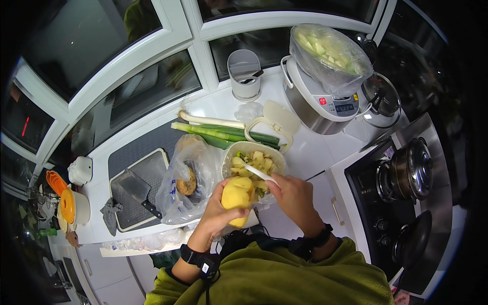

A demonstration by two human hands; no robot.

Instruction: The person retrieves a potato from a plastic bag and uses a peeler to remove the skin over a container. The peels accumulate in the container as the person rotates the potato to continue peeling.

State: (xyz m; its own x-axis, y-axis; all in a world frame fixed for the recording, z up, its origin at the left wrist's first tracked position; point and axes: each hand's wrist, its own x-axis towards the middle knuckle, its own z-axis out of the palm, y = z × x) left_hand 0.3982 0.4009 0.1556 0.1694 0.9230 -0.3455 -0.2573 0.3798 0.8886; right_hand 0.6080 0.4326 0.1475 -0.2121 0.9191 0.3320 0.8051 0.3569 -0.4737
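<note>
My left hand [213,217] is closed around a large peeled potato [237,196]. In my right hand [293,196] is a small white tool [259,172], a peeler or paring knife, its tip just above the potato's upper right; its working edge cannot be made out. Just beyond both hands is a lined bin [282,160] holding potato peelings and pieces [257,162]. To its left, an open clear plastic bag [213,164] holds unpeeled potatoes [186,182].
A cleaver [134,185] lies on a cutting board [127,225] at the left. Behind the bin are leeks [213,132] and a detached lid [281,116]. A rice cooker [312,110] carries a plastic-covered bowl [329,53]. A stove with a pot [408,167] stands at the right.
</note>
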